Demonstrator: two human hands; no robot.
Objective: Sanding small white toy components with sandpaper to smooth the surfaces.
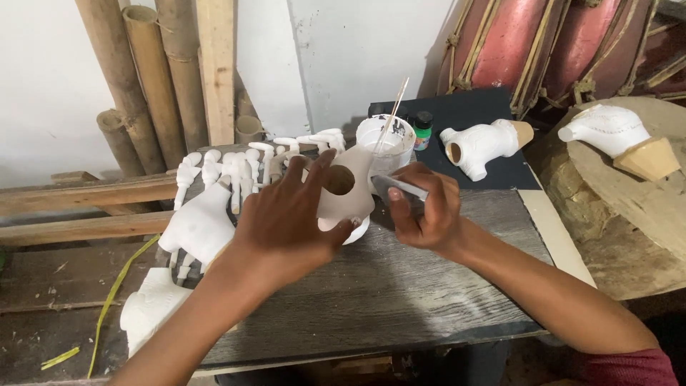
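Holding a grey-brown clay torso piece (345, 191) over the grey wooden board (400, 286), we are gripping it with our left hand (286, 214), fingers spread and wrapped around its left side, thumb reaching up past the round arm hole that is facing us. Our right hand (421, 207) is closing on a flat grey brush (400, 187), pinching its handle between thumb and fingers, with the bristle end pointing left and touching the right flank of the piece. So the piece is lying just to the left of our right fingers and directly against the left ones; its long axis is running roughly upright, tilted a little away from us, and the brush is lying across that axis. Both hands are close, though the left is the one bearing the piece.

Just beyond the piece, a white paint tub (386, 143) with a thin stick (393, 111) leaning in it is standing near a small green-capped bottle (423, 129). White-coated figure parts (243, 168) are lying in a row to the left, and a white torso (480, 146) is resting on the dark mat (479, 107).
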